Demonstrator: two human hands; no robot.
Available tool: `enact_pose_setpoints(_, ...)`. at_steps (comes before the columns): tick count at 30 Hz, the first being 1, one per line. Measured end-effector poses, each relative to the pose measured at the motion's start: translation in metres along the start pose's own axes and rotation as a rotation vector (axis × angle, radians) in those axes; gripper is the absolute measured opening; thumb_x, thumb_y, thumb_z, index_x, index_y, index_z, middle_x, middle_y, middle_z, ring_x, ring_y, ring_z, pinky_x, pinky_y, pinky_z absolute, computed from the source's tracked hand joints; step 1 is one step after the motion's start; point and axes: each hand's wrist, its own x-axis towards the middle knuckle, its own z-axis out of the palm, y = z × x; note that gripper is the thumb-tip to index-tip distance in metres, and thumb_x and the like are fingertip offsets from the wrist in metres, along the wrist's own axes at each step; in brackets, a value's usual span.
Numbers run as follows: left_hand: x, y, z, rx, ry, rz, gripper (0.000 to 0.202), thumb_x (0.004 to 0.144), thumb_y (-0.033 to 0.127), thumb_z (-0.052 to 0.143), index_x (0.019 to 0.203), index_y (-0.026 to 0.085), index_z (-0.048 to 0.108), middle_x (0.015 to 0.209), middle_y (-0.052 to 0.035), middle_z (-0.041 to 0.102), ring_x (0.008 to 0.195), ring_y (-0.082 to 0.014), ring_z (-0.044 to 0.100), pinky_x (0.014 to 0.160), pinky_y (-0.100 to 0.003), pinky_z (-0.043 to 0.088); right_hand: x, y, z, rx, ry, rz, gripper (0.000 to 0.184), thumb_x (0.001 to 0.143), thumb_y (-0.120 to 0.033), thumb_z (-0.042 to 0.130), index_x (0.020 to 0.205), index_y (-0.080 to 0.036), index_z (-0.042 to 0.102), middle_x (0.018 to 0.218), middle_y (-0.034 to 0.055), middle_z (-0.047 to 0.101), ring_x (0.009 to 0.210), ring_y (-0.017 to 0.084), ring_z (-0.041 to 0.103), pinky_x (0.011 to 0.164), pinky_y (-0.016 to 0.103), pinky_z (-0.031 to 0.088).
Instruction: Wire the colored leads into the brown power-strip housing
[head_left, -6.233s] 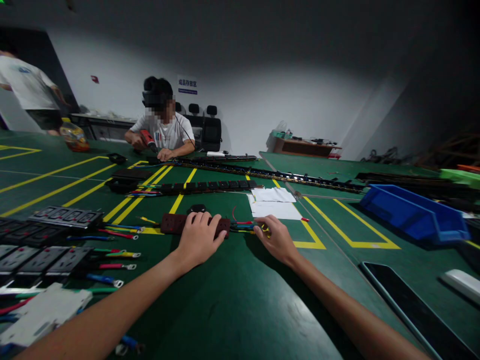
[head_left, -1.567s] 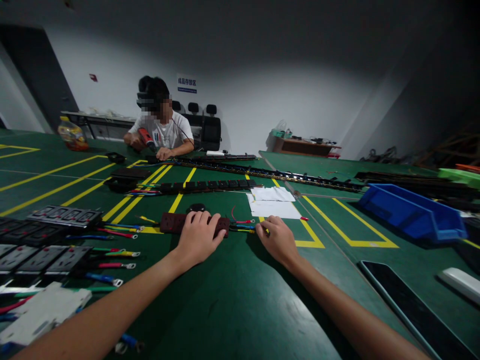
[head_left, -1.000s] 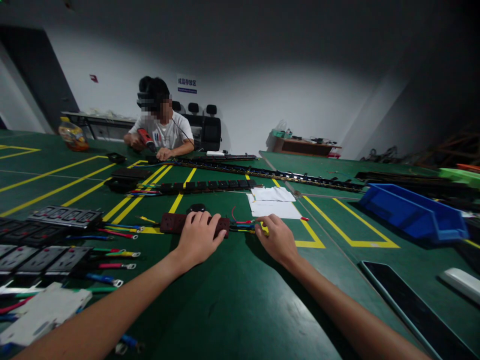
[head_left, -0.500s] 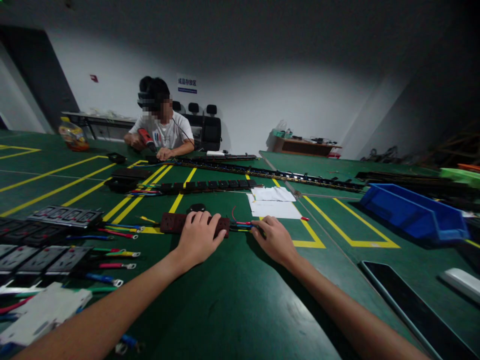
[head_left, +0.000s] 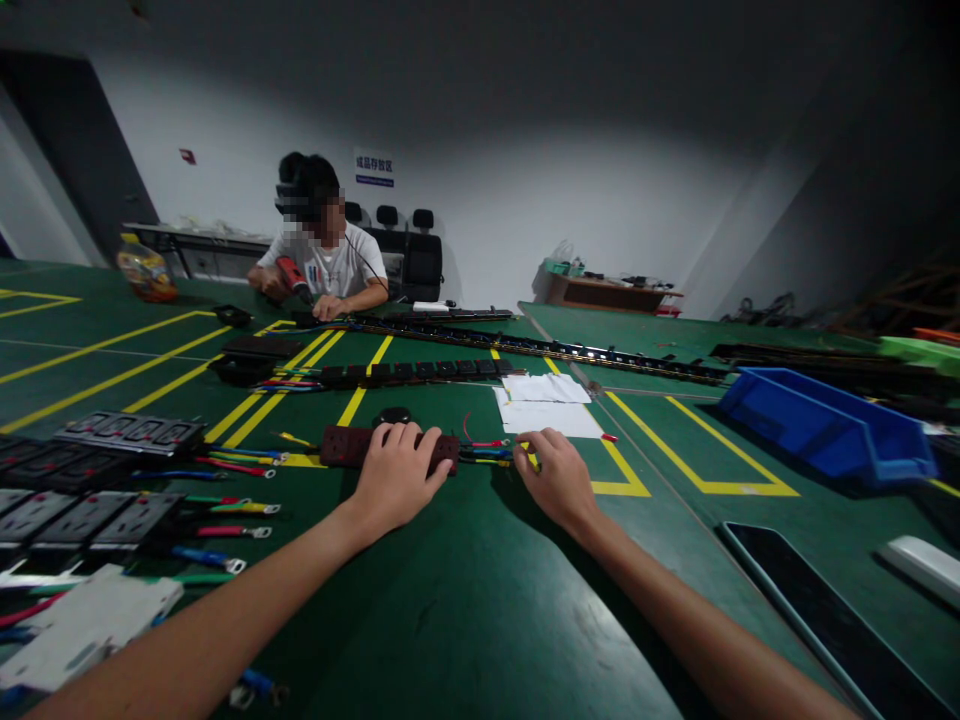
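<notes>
My left hand (head_left: 397, 480) lies over the right part of a dark red socket strip (head_left: 346, 446), fingers wrapped across it and pressing it to the table. Red, blue and yellow-green wires (head_left: 480, 453) come out of the strip's right end. At the far ends of the blue and yellow-green ones, my right hand (head_left: 553, 480) has its thumb and fingertips curled together in a pinch. The red wire (head_left: 491, 443) ends in a ring terminal just short of the fingers. A short yellow-green wire (head_left: 296, 438) sticks out at the strip's left end.
Socket modules with ring-ended wires (head_left: 127, 432) fill the left side. White papers (head_left: 551, 415) lie beyond my right hand. To the right are a blue bin (head_left: 817, 425) and a phone (head_left: 817, 610). A person (head_left: 330, 265) opposite holds a red power drill (head_left: 291, 275).
My right hand has shifted slightly right along the wires, leaving the red wire's ring end exposed. My left hand and the socket strip have stayed put.
</notes>
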Motion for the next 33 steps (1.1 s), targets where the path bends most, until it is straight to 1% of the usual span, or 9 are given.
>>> enact_pose_setpoints(3,0.0001,-0.0005,0.0008,-0.005,0.008,-0.002,0.048,0.102,0.048,0.046,0.135,0.017,0.062,0.12,-0.0159,0.067,0.112,-0.033,0.058,0.104,-0.052,0.039,-0.0006,-0.0009,0.0004,0.015,-0.052,-0.051,0.028,0.101,-0.031,0.052,0.12,-0.021,0.07,0.102,0.0084,0.067,0.096,0.022,0.06,0.084,0.034,0.044)
enact_pose_setpoints(7,0.0001,-0.0009,0.0011,-0.022,0.009,-0.006,0.049,0.102,0.049,0.045,0.135,0.017,0.062,0.12,-0.0161,0.067,0.112,-0.0335,0.058,0.104,-0.053,0.039,-0.0007,-0.0022,0.0004,-0.01,-0.095,-0.076,0.026,0.102,-0.033,0.053,0.118,-0.023,0.072,0.102,0.0079,0.067,0.097,0.022,0.06,0.085,0.034,0.044)
enact_pose_setpoints(10,-0.0001,-0.0008,0.0005,-0.016,0.005,-0.004,0.049,0.102,0.049,0.044,0.135,0.017,0.062,0.12,-0.0156,0.067,0.112,-0.0329,0.059,0.105,-0.052,0.039,0.0,-0.002,-0.0005,-0.034,-0.042,-0.032,0.023,0.102,-0.032,0.052,0.102,-0.021,0.073,0.097,0.0074,0.066,0.092,0.022,0.059,0.082,0.034,0.043)
enact_pose_setpoints(14,-0.0003,0.0001,-0.0009,-0.004,0.003,-0.004,0.048,0.102,0.048,0.046,0.134,0.017,0.062,0.12,-0.0158,0.067,0.112,-0.0329,0.058,0.105,-0.052,0.039,0.0003,-0.0008,-0.0007,-0.07,-0.047,-0.032,0.033,0.103,-0.033,0.05,0.078,-0.021,0.068,0.083,0.006,0.062,0.085,0.021,0.056,0.078,0.033,0.042)
enact_pose_setpoints(19,0.0002,0.0009,-0.0019,-0.015,0.004,-0.006,0.047,0.101,0.047,0.046,0.133,0.017,0.063,0.119,-0.0162,0.067,0.112,-0.0338,0.059,0.105,-0.053,0.039,-0.0008,-0.0013,0.0002,-0.002,-0.038,-0.043,0.024,0.101,-0.032,0.053,0.112,-0.021,0.072,0.1,0.0073,0.065,0.093,0.021,0.06,0.082,0.033,0.045)
enact_pose_setpoints(24,0.0003,0.0011,-0.0021,-0.005,-0.004,-0.007,0.048,0.101,0.047,0.046,0.134,0.016,0.063,0.12,-0.0163,0.067,0.112,-0.0332,0.059,0.105,-0.052,0.039,-0.0009,-0.0023,0.0006,0.003,-0.089,-0.071,0.026,0.102,-0.034,0.053,0.115,-0.023,0.072,0.1,0.0075,0.065,0.095,0.022,0.061,0.083,0.034,0.046)
enact_pose_setpoints(26,0.0004,0.001,-0.0022,0.0,-0.006,-0.008,0.048,0.101,0.047,0.046,0.134,0.016,0.063,0.119,-0.016,0.067,0.112,-0.0329,0.059,0.105,-0.052,0.039,-0.0006,-0.0019,0.0003,0.003,-0.05,-0.041,0.024,0.101,-0.033,0.052,0.111,-0.022,0.071,0.1,0.0077,0.065,0.093,0.021,0.061,0.082,0.033,0.046)
enact_pose_setpoints(30,0.0007,0.001,-0.0028,0.005,-0.015,-0.005,0.048,0.102,0.048,0.046,0.134,0.016,0.063,0.119,-0.0158,0.067,0.111,-0.0326,0.059,0.104,-0.051,0.04,0.0,-0.0009,-0.0003,-0.031,-0.034,-0.027,0.031,0.103,-0.035,0.05,0.082,-0.021,0.069,0.087,0.0067,0.062,0.086,0.021,0.058,0.077,0.033,0.044)
enact_pose_setpoints(33,0.0008,0.0012,-0.0038,0.004,-0.022,-0.006,0.048,0.102,0.047,0.045,0.135,0.016,0.062,0.12,-0.0159,0.067,0.112,-0.0327,0.059,0.105,-0.052,0.04,-0.0001,-0.0017,-0.001,-0.019,-0.029,-0.018,0.028,0.103,-0.034,0.05,0.089,-0.021,0.071,0.091,0.007,0.064,0.088,0.021,0.059,0.078,0.033,0.045)
